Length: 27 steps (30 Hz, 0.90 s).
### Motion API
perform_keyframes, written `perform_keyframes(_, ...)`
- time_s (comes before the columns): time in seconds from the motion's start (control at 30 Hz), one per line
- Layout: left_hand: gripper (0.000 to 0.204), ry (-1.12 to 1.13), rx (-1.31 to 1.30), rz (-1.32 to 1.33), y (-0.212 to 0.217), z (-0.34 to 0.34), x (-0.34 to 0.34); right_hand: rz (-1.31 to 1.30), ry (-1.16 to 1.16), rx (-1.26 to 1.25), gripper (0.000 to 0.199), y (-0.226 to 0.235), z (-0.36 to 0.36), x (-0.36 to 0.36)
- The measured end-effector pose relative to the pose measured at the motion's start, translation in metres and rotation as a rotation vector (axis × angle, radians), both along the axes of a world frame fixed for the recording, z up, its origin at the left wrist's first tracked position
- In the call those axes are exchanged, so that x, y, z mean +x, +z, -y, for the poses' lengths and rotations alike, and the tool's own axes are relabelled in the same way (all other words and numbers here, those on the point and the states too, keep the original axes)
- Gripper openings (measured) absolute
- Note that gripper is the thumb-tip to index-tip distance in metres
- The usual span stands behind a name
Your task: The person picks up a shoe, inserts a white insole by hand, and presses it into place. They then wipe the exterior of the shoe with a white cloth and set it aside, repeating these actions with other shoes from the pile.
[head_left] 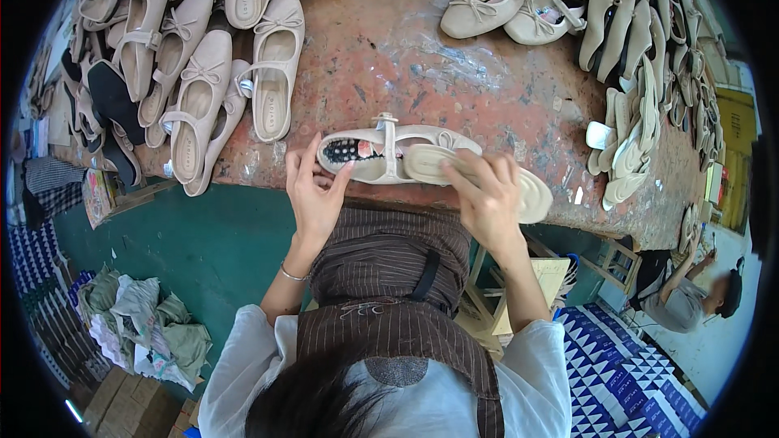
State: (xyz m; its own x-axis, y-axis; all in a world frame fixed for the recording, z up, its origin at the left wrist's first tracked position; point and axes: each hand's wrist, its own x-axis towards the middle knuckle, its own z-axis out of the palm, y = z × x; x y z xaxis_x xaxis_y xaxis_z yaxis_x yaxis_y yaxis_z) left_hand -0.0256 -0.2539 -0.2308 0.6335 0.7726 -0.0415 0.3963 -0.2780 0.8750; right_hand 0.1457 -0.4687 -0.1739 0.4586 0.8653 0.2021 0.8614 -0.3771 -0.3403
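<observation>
A beige strapped shoe (390, 146) lies lengthwise at the table's near edge, its heel to the left and its toe to the right. Inside the heel shows a dark, dotted lining with a reddish patch. My left hand (316, 199) grips the heel end, thumb on the near rim and fingers on the far side. Over the toe half, my right hand (490, 199) holds a pale cream insole (534, 196) from above. One rounded end of the insole lies by the shoe's strap; the other sticks out past the toe. My fingers cover its middle.
Finished-looking beige bow shoes (203, 85) crowd the table's left side. More shoes (487, 8) sit at the far edge, and others stack up on the right. Loose insoles (629, 146) pile at the right of the worn reddish table (365, 73). Another person (690, 300) is at lower right.
</observation>
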Motion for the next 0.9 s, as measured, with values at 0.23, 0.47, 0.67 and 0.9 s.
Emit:
perform_keyframes(0.23, 0.068, -0.034, -0.059, 0.101, -0.015, -0.013, 0.008, -0.251, 0.072, 0.215, 0.024, -0.039, -0.070, -0.019)
perform_keyframes(0.47, 0.058, -0.023, -0.136, 0.139, -0.024, -0.019, 0.007, -0.350, 0.104, 0.239, 0.019, -0.049, -0.097, -0.021)
perform_keyframes(0.67, 0.041, -0.005, -0.119, 0.014, -0.029, -0.025, 0.008, -0.252, 0.176, 0.147, 0.023, -0.062, -0.092, -0.027)
perform_keyframes(0.9, 0.012, 0.060, -0.401, 0.094, -0.031, -0.040, 0.021, -0.275, 0.553, -0.060, 0.040, -0.065, -0.098, -0.006)
